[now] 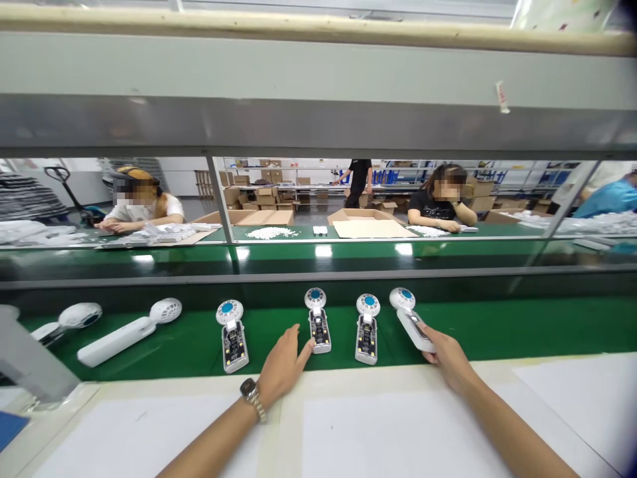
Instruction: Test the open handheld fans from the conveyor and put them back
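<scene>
My right hand (446,358) grips the lower handle of a white handheld fan (411,321), thumb on top and fingers underneath. The fan's round head has a blue centre and points away from me. With fingers stretched and thumb apart, my left hand (283,365) is beside another fan (319,330), whose handle is open and bares a dark circuit board. The thumb tip is at that handle's lower edge; I cannot tell if it touches. Between my hands lies a similar opened fan (367,338). To the left of my left hand is one more opened fan (233,345).
Farther left, two white fans (122,340) (79,315) lie on the green belt (522,328). White sheets (378,431) cover the near bench. A metal post (34,355) stands at left. Across the line, two co-workers (144,206) (440,206) sit by white parts and cardboard boxes (365,222).
</scene>
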Demonstrator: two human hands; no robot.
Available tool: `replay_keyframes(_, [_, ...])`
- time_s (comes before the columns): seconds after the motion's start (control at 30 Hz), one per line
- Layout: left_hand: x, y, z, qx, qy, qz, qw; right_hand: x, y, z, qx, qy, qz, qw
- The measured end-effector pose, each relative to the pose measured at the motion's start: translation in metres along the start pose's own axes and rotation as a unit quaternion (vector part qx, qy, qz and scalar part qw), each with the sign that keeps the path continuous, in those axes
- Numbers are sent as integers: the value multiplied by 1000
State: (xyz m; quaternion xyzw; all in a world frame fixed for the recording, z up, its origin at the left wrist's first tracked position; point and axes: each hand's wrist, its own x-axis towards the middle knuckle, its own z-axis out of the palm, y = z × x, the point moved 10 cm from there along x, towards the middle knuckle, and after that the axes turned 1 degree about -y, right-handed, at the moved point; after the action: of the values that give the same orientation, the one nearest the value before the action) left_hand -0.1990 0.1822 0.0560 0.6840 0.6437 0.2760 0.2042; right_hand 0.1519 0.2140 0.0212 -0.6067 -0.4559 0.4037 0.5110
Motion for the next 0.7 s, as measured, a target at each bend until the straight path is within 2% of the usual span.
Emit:
replay_keyframes(0.07, [20,0,4,-41,-6,-46,998,-14,-1,24,194,-56,26,979])
replay_keyframes(0.13, [43,1,9,-58,-20,-79,995,-28,-7,47,304,-105,45,946])
replay_keyframes(0.23, [70,-1,13,-77,-34,-126,988,-45,-17,66,333,-145,41,931])
replay_keyframes(0.33, [74,0,20,-133,-77,-143,978,-53,-20,66,317,-131,28,939])
replay_keyframes(0.43, [54,11,27,-223,-124,-121,959,-59,-19,66,292,-118,30,949])
replay_keyframes(0.57, [3,34,39,-347,-165,-66,921,-75,-17,80,283,-151,62,945])
replay_keyframes(0.63, [-22,52,46,-472,-189,-15,861,-87,-18,92,294,-177,88,935])
replay_keyframes(0.7, [-39,59,54,-525,-205,-7,826,-100,-18,105,303,-203,115,924])
